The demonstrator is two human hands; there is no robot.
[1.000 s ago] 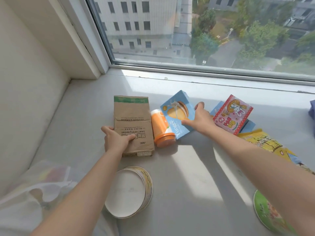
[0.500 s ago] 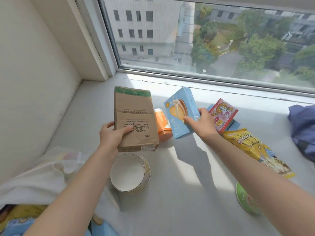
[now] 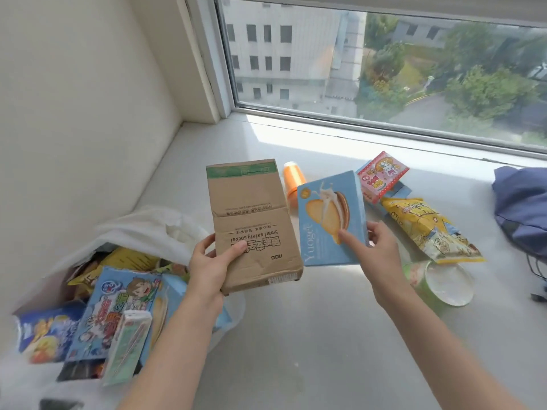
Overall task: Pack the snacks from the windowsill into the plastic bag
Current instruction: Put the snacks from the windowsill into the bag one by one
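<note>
My left hand [image 3: 210, 267] grips the lower edge of a brown cardboard box [image 3: 251, 220] with a green top strip, held up above the windowsill [image 3: 296, 335]. Beside it, my right hand [image 3: 374, 253] holds a light blue biscuit box [image 3: 328, 220] by its lower right corner, also lifted. The white plastic bag [image 3: 154, 229] lies open at the lower left, with several snack packs [image 3: 118, 309] inside. On the sill remain an orange cup [image 3: 291, 179], a pink box [image 3: 381, 176], a yellow snack bag [image 3: 426, 229] and a green bowl [image 3: 444, 284].
A dark blue cloth [image 3: 521, 205] lies at the right edge of the sill with a black cable [image 3: 535, 270] below it. A cream wall [image 3: 74, 113] bounds the left side. The window [image 3: 384, 63] runs along the back.
Both hands have lifted their boxes off the sill and drawn them nearer and leftward. The view has swung left and down, so the open bag with its snacks now shows.
</note>
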